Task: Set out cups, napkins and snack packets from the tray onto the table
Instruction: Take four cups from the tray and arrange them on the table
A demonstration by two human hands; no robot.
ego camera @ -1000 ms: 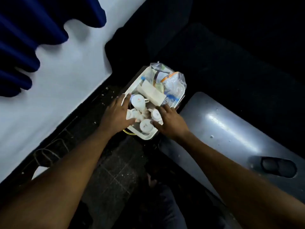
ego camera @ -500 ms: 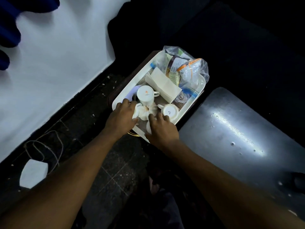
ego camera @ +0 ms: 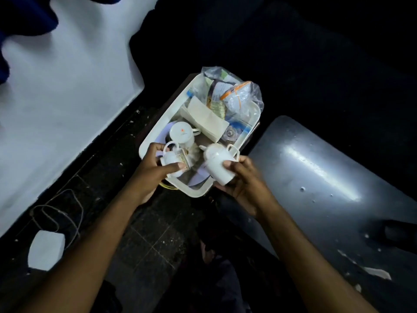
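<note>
Seen from a head-worn camera in dim light: a white tray [ego camera: 149, 144] low on the dark floor, just beside the grey table [ego camera: 316, 177] at its 4 o'clock.

Left hand [ego camera: 155, 172] at the tray's 8 o'clock edge, fingers and thumb closed around a small white cup [ego camera: 170, 157], handle up, with a patterned packet [ego camera: 184, 160] pinched against it.

Right hand [ego camera: 243, 184] at the tray's 5 o'clock corner, gripping a second white cup [ego camera: 217, 163], tilted on its side, handles toward 1 o'clock, raised over the tray's near end.

Third cup [ego camera: 180, 134], bearing a small red mark, upright inside the tray at 12 o'clock from the left hand. Folded napkins [ego camera: 206, 118] stacked just beyond, toward 1 o'clock, leaning across the tray's middle. A clear plastic bag of snack packets [ego camera: 234, 96] filling the tray's far end at 12 o'clock, spilling over the rim. A clear glass [ego camera: 231, 134] lying on a blue disc between napkins and the tray's right wall.

White wall [ego camera: 67, 98] at 10 o'clock, blue curtain [ego camera: 24, 19] in the upper-left corner. Loose cord [ego camera: 56, 213] and a white block [ego camera: 46, 250] on the floor at 8 o'clock. Table bare save for specks and a torn scrap of paper [ego camera: 376, 273] at 4 o'clock.
</note>
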